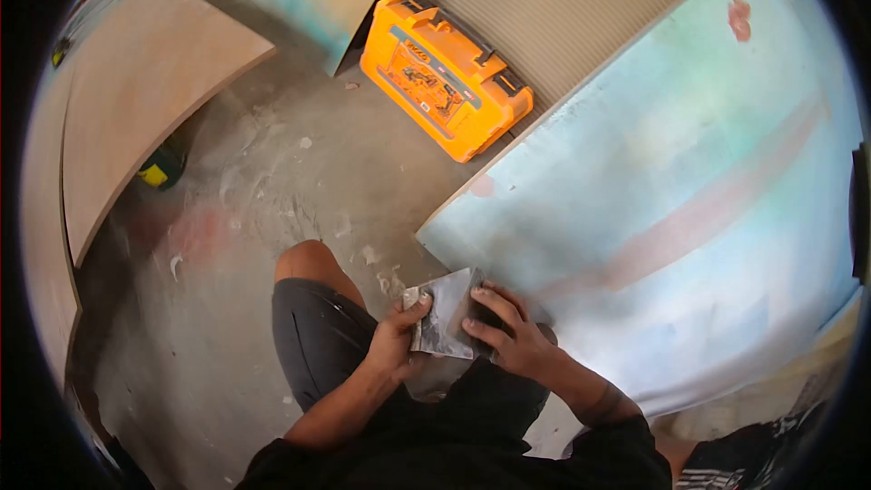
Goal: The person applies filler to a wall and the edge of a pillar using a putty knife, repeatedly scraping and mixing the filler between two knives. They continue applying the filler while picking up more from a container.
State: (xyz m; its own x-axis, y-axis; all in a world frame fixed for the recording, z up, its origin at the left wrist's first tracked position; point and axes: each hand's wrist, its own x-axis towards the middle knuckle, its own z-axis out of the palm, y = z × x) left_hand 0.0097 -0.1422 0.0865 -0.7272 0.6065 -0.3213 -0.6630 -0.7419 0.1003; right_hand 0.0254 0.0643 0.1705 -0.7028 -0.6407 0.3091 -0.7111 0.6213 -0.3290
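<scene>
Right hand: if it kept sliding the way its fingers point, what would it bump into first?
The right hand points left across the grey sheet, so it would probably meet the left hand gripping the sheet's other edge. Depth is hard to judge.

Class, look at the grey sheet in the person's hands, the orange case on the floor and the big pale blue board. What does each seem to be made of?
Grey sheet: probably sandpaper, thin, creased and matte, gripped by both hands. Orange case: moulded plastic, with a slight sheen, ribs and dark latches. Pale blue board: likely painted wood, its paint patchy and worn in pinkish streaks.
</scene>
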